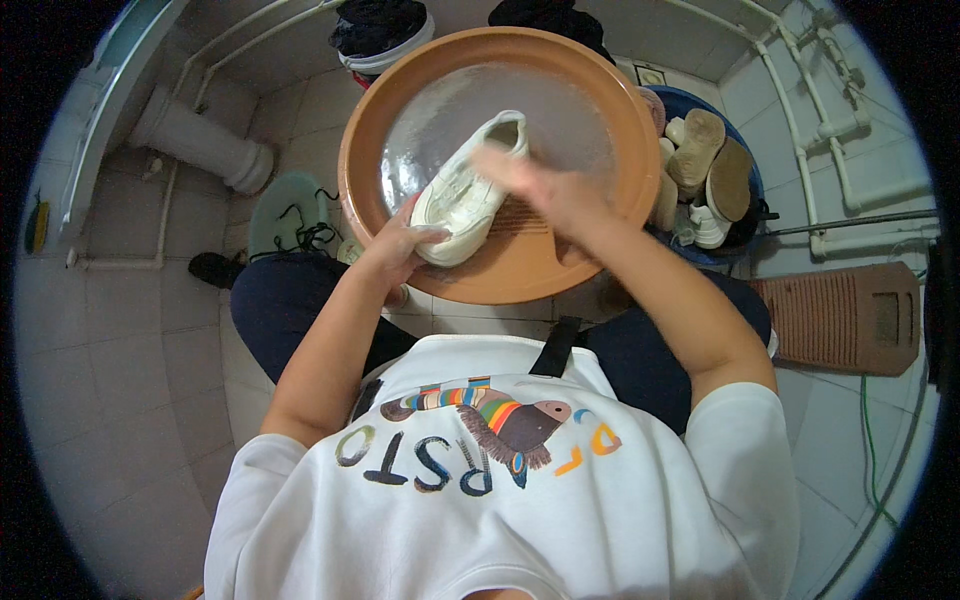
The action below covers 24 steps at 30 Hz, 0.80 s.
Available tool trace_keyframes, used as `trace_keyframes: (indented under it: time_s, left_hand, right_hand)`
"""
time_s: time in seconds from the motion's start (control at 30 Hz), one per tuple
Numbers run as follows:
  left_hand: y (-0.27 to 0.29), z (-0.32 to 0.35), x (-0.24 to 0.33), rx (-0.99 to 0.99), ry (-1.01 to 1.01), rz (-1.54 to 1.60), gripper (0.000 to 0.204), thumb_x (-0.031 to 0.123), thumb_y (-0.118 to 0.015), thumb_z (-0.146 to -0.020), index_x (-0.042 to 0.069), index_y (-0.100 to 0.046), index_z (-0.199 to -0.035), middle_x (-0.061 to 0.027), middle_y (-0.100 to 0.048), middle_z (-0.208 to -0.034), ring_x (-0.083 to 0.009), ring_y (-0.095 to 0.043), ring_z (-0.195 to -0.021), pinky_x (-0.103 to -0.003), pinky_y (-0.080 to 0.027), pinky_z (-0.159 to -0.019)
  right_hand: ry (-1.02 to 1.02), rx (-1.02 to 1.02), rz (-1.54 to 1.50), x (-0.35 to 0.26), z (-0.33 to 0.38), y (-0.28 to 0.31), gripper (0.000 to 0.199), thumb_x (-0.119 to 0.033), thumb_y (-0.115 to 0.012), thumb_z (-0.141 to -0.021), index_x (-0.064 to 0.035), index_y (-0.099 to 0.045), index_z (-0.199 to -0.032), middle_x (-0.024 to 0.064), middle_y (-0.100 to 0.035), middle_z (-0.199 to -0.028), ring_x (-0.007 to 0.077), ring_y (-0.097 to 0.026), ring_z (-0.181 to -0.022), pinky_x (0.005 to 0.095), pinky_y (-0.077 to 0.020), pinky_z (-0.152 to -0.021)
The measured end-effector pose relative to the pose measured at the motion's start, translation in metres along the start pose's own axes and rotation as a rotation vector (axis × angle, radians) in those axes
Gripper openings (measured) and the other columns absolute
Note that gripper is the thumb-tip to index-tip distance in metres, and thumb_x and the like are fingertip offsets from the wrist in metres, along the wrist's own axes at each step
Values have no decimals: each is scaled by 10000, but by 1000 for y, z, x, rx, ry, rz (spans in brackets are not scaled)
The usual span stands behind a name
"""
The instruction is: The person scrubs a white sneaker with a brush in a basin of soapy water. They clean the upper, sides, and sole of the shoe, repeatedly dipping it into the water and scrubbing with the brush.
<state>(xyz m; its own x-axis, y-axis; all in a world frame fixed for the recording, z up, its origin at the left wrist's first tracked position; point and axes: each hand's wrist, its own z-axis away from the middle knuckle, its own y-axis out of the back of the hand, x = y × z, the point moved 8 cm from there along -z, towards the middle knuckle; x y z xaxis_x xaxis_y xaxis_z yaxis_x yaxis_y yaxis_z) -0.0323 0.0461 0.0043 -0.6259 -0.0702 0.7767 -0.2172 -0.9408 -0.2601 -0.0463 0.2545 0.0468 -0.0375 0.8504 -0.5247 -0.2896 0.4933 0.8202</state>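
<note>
A white sneaker [462, 196] lies tilted in a wide orange basin [365, 120] with soapy water in it. My left hand [400, 243] grips the sneaker's toe end at the basin's near rim. My right hand [535, 180] is blurred and rests on the sneaker's side near its opening; whether it holds a brush or cloth cannot be seen. The sneaker rests against the ribbed washboard part of the basin's near wall.
A blue tub [745, 130] with several more shoes stands to the right. A brown ribbed board [850, 315] lies on the tiled floor at right. A green basin [285, 210] with black laces sits left, beside a white pedestal [200, 140]. Dark buckets stand behind.
</note>
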Motion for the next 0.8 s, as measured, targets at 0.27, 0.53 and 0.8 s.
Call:
trace_keyframes:
  time_s: [0.27, 0.53, 0.8]
  left_hand:
    - [1, 2, 1, -13, 20, 40, 692, -23, -513, -728, 115, -244, -1350, -113, -426, -1246, -247, -461, -1130, -373, -450, -901]
    - [9, 0, -7, 46, 34, 47, 578, 95, -470, -783, 123, -288, -1330, -99, -449, -1224, -220, -487, -1101, -361, -473, -866]
    - [5, 3, -4, 124, 87, 86, 520, 156, -481, -825, 123, -326, -1320, -89, -480, -1196, -213, -509, -1071, -356, -479, -851]
  right_hand:
    - [-16, 25, 80, 14, -12, 12, 582, -549, -357, -836, -98, -525, -1163, 238, -594, -1005, 355, -606, -890, 431, -475, -765]
    - [126, -101, -11, -36, 19, -30, 548, -588, -315, -841, -231, -525, -1200, 173, -594, -1056, 342, -574, -957, 413, -446, -816]
    - [111, -21, -84, -37, 20, -12, 439, -492, -413, -859, -239, -509, -1204, 195, -606, -973, 378, -577, -892, 402, -458, -783]
